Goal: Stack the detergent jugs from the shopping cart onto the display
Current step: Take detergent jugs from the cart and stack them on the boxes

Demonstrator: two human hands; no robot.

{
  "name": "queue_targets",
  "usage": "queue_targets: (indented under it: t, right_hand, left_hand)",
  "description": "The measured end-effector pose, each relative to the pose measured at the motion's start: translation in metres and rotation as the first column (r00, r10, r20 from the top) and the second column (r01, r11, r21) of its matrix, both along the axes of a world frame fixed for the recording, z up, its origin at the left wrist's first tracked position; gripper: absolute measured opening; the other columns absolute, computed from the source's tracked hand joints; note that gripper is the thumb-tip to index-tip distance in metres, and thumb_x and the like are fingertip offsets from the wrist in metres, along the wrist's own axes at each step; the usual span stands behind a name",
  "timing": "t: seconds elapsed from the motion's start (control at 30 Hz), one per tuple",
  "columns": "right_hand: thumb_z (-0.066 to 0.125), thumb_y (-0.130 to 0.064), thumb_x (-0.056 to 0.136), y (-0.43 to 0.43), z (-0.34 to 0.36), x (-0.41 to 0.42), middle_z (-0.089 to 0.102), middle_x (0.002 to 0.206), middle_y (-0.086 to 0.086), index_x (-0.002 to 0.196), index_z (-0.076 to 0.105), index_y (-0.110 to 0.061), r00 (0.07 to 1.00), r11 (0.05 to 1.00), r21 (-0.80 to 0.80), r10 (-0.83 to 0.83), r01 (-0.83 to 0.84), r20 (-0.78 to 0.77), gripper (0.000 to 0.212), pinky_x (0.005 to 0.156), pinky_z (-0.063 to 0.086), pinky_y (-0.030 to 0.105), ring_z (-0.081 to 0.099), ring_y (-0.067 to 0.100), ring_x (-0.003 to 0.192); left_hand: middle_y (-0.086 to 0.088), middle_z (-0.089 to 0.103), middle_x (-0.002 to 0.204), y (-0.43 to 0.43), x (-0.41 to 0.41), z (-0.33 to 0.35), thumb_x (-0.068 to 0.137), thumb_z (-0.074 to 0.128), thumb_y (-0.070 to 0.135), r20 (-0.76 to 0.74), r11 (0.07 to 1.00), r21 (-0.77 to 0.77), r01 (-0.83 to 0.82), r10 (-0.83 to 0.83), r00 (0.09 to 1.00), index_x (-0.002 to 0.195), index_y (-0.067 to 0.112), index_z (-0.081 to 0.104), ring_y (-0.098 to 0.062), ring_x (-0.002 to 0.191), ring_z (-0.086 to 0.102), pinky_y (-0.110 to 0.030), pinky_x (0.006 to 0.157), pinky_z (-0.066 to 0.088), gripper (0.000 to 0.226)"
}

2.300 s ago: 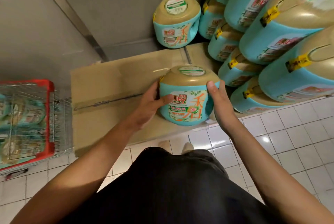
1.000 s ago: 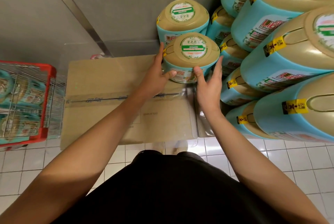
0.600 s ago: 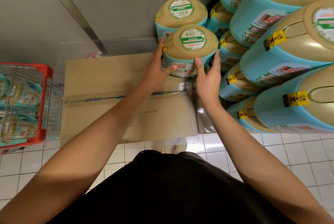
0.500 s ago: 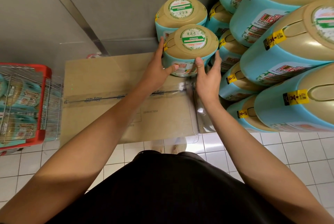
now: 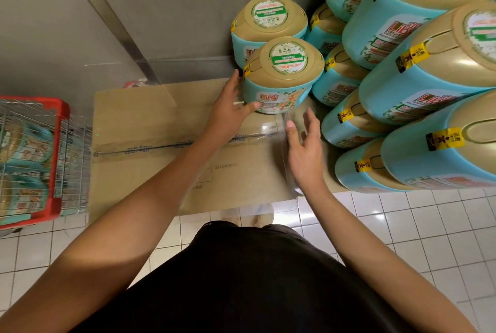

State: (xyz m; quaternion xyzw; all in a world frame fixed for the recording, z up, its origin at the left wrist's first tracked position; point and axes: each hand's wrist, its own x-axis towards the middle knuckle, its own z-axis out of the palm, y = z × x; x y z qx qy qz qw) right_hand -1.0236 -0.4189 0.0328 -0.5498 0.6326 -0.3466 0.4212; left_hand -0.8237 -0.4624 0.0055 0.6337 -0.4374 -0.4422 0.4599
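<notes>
Our left hand (image 5: 228, 113) lies open, fingers straight along the left side of the front detergent jug (image 5: 284, 74), thumb touching its label. Our right hand (image 5: 304, 144) hovers open, fingers spread, just below the jug and apart from it. We read "Lib" in red on the labels. The jug stands on the cardboard box (image 5: 150, 117), just in front of a second jug (image 5: 268, 18) and beside the stacked jugs (image 5: 429, 69). The box top stretches left to its edge near the shopping cart (image 5: 57, 160).

One head-worn wide-angle view looks steeply down, close over the arms, toward the cardboard box (image 5: 166, 128).
</notes>
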Motion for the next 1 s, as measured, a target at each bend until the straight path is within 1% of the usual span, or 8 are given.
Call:
queue_targets:
  t: [0.13, 0.27, 0.4, 0.57, 0.63, 0.83, 0.93, 1.0]
  right_hand:
    - [0.055, -0.052, 0.103, 0.024, -0.01, -0.001, 0.04, 0.167, -0.002, 0.163, 0.035, -0.018, 1.0, 0.999, 0.05, -0.004, 0.005, -0.006, 0.072, 0.126, 0.035, 0.038, 0.04, 0.007, 0.15]
    - [0.058, -0.048, 0.102, 0.044, -0.017, -0.006, 0.045, 0.164, -0.004, 0.162, 0.037, -0.021, 1.0, 0.996, 0.091, -0.019, 0.017, 0.02, 0.069, 0.126, 0.036, 0.035, 0.043, 0.005, 0.149]
    - [0.058, -0.045, 0.105, 0.063, -0.021, -0.01, 0.048, 0.161, -0.006, 0.161, 0.04, -0.023, 1.0, 0.995, 0.104, -0.012, 0.009, 0.024, 0.063, 0.119, 0.036, 0.016, 0.044, 0.001, 0.146]
    - [0.058, -0.032, 0.109, 0.077, -0.018, -0.006, 0.056, 0.154, -0.004, 0.154, 0.048, -0.021, 0.997, 0.993, 0.118, -0.022, 0.014, 0.07, 0.047, 0.108, 0.039, 0.005, 0.05, 0.0, 0.139]
    - [0.057, -0.03, 0.109, 0.081, -0.016, -0.001, 0.059, 0.15, -0.003, 0.151, 0.052, -0.021, 0.996, 0.992, 0.124, -0.019, 0.008, 0.091, 0.043, 0.108, 0.04, 0.006, 0.052, 0.0, 0.137]
    - [0.057, -0.032, 0.109, 0.087, -0.014, 0.006, 0.063, 0.141, -0.006, 0.144, 0.057, -0.024, 0.99, 0.989, 0.134, 0.048, -0.066, 0.136, 0.036, 0.105, 0.043, 0.008, 0.056, 0.0, 0.132]
    - [0.058, -0.03, 0.109, 0.09, -0.015, 0.003, 0.066, 0.133, -0.009, 0.14, 0.058, -0.024, 0.984, 0.984, 0.125, 0.106, -0.124, 0.142, 0.032, 0.1, 0.043, 0.006, 0.058, 0.0, 0.128]
    - [0.058, -0.029, 0.109, 0.091, -0.015, -0.002, 0.066, 0.131, -0.009, 0.139, 0.059, -0.022, 0.977, 0.978, 0.119, 0.154, -0.172, 0.144, 0.03, 0.098, 0.042, 0.005, 0.059, -0.002, 0.125]
  left_hand:
    - [0.003, 0.036, 0.169, 0.007, 0.005, -0.003, 0.091, 0.083, 0.015, -0.019, 1.0, 0.022, -0.009, 0.009, 1.0, 0.168, 0.022, 0.023, -0.006, 0.142, 0.042, -0.003, 0.091, 0.046, 0.098]
    - [0.004, 0.037, 0.169, 0.018, 0.008, -0.008, 0.094, 0.079, 0.017, -0.019, 1.0, 0.021, 0.019, -0.019, 1.0, 0.166, 0.023, 0.028, -0.014, 0.144, 0.044, -0.017, 0.101, 0.044, 0.089]
    - [-0.004, 0.042, 0.166, 0.034, 0.011, -0.01, 0.097, 0.076, 0.013, -0.018, 0.996, 0.057, 0.07, -0.069, 0.997, 0.164, 0.019, 0.032, -0.02, 0.144, 0.048, -0.031, 0.111, 0.045, 0.081]
    - [-0.005, 0.052, 0.156, 0.056, 0.019, -0.009, 0.099, 0.073, 0.011, -0.007, 0.99, 0.108, 0.092, -0.092, 0.996, 0.158, 0.016, 0.042, -0.022, 0.133, 0.057, -0.027, 0.105, 0.048, 0.067]
    - [-0.001, 0.057, 0.149, 0.069, 0.023, -0.008, 0.099, 0.073, 0.013, -0.016, 0.99, 0.107, 0.096, -0.095, 0.995, 0.153, 0.018, 0.049, -0.021, 0.128, 0.062, -0.027, 0.104, 0.05, 0.059]
    - [0.014, 0.07, 0.12, 0.111, 0.029, -0.002, 0.1, 0.071, 0.011, -0.006, 0.996, 0.085, -0.003, 0.004, 1.0, 0.118, 0.031, 0.065, -0.006, 0.112, 0.067, -0.031, 0.103, 0.052, 0.028]
    - [0.013, 0.072, 0.115, 0.141, 0.028, 0.002, 0.102, 0.067, 0.011, -0.03, 0.99, 0.12, -0.078, 0.082, 0.996, 0.116, 0.029, 0.067, 0.0, 0.102, 0.067, -0.028, 0.094, 0.051, 0.023]
    - [0.005, 0.073, 0.118, 0.164, 0.023, 0.004, 0.104, 0.065, 0.012, -0.041, 0.983, 0.136, -0.126, 0.132, 0.99, 0.118, 0.025, 0.068, -0.008, 0.105, 0.066, -0.039, 0.099, 0.054, 0.02]
